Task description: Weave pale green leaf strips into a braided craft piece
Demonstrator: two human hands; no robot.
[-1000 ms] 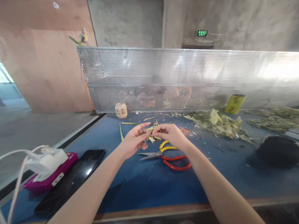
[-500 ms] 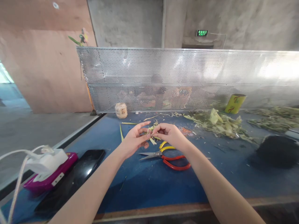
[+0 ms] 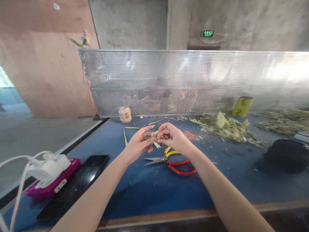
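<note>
Well, L hand (image 3: 138,143) & R hand (image 3: 174,139) mid-frame, both curled nr husk (image 3: 157,145), can't tell grip; upper-R sign (image 3: 208,33) reads "EXIT".

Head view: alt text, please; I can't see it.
The left hand and right hand nearly meet over a blue table, with pale scraps about them; any held piece is too small to tell. Open scissors lie nearer the viewer, a leaf heap right, phone and purple socket block left.
</note>
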